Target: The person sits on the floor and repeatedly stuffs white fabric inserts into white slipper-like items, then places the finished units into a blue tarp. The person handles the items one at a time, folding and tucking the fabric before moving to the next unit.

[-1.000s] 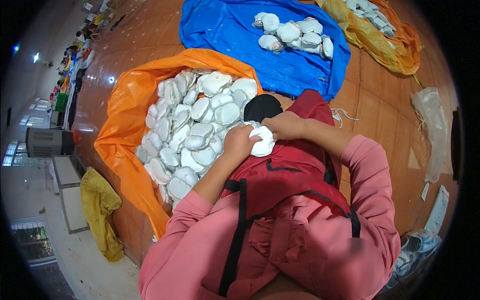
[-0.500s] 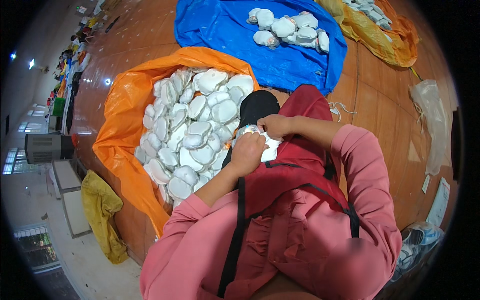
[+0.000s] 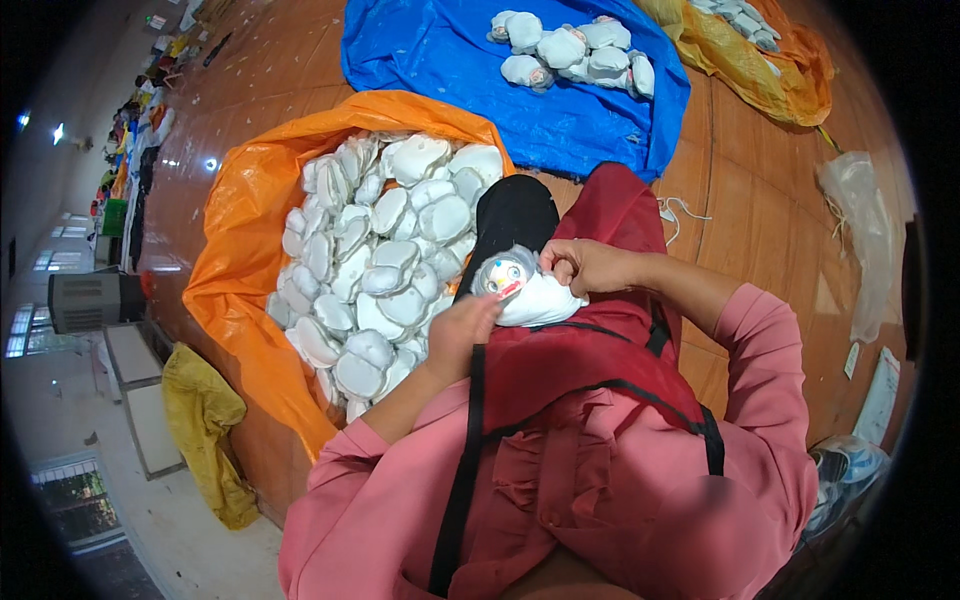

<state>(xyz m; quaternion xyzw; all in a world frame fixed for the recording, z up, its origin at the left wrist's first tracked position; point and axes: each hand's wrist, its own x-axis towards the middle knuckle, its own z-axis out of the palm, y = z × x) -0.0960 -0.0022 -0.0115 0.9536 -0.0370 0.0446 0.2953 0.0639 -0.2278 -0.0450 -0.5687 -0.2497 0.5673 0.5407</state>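
Note:
A padded white cloth piece (image 3: 540, 303) lies across my lap, with a grey rounded end that carries a colourful cartoon-like face. At its right end my right hand (image 3: 590, 268) is closed, thumb and fingers pinching the upper edge. My left hand (image 3: 462, 335), slightly blurred, has its fingers curled in at the piece's left edge, below the face. Beside my left knee, an orange sheet or sack (image 3: 235, 240) holds a large heap of similar white padded pieces (image 3: 390, 255).
Ahead, several white pieces (image 3: 575, 52) lie on a blue sheet (image 3: 430, 60). A yellow and orange sack (image 3: 770, 75) with more pieces lies far right. Clear plastic (image 3: 862, 240) and white string (image 3: 680, 212) are on the tiled floor (image 3: 715, 170). A yellow-green sack (image 3: 205, 430) lies left.
My left hand has drawn back to the left and down, uncovering the face on the white piece. My right hand has shifted slightly right, along the piece's edge.

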